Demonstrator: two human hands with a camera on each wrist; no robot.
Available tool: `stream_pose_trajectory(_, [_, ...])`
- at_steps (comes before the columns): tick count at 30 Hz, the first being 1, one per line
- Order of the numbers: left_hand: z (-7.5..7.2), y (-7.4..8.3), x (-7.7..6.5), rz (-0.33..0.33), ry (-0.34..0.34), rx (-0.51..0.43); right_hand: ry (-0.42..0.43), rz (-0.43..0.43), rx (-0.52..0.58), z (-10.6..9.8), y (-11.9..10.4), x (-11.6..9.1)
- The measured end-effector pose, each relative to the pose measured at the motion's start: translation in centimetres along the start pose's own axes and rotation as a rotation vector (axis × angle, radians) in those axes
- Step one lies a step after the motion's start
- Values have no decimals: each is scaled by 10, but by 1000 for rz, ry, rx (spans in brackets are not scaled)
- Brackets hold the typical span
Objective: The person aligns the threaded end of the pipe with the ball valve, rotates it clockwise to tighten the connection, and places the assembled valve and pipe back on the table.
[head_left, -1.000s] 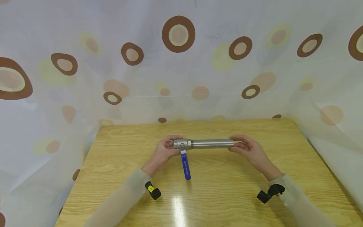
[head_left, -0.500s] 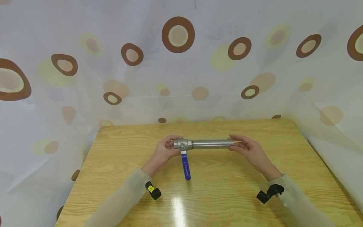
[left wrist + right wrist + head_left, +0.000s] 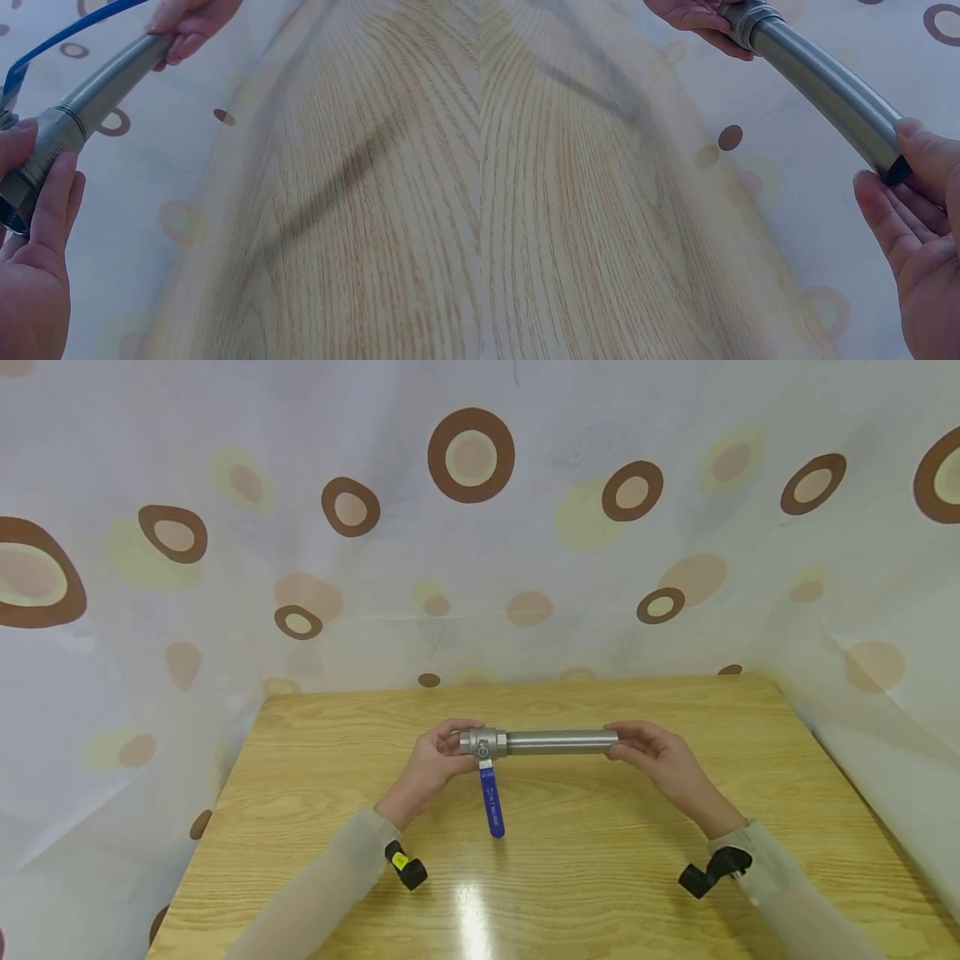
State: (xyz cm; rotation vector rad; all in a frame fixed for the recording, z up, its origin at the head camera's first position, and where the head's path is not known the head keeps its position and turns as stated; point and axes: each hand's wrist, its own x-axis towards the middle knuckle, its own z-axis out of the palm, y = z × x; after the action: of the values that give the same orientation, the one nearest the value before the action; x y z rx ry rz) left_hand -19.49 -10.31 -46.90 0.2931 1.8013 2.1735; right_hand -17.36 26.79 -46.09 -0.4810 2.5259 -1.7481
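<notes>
A steel ball valve (image 3: 483,742) with a blue lever handle (image 3: 492,800) is joined to a straight metal pipe (image 3: 561,742). My left hand (image 3: 431,770) grips the valve body at its left end, thumb on the near side and fingers behind. The lever points down toward me. At the pipe's far right end, my right hand (image 3: 663,762) pinches the tip between thumb and fingers. The assembly lies level between both hands, held above the table; its shadow falls on the wood in the left wrist view. The valve's open threaded end (image 3: 15,214) shows beside the left fingers.
Below is a wood-grain table (image 3: 585,877) with a bright glare patch near its front. A white sheet (image 3: 525,543) with brown and yellow circles hangs behind and on both sides. Black wrist cameras (image 3: 406,865) sit on the sleeves.
The right fingers have shifted slightly at the pipe's end and closed in around it. The valve, the pipe and the left hand stay almost where they were.
</notes>
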Motion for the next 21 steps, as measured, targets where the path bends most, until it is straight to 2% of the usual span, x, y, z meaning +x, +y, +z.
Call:
stream_pose_trajectory(5, [0, 0, 0, -3, 1, 1, -3, -6, 5, 0, 1, 0])
stream_pose_trajectory(12, [0, 1, -1, 2, 3, -1, -64, -72, 138, 0, 1, 1])
stream_pose_trajectory(21, [0, -2, 0, -2, 0, -32, -19, -32, 32, 1, -1, 1])
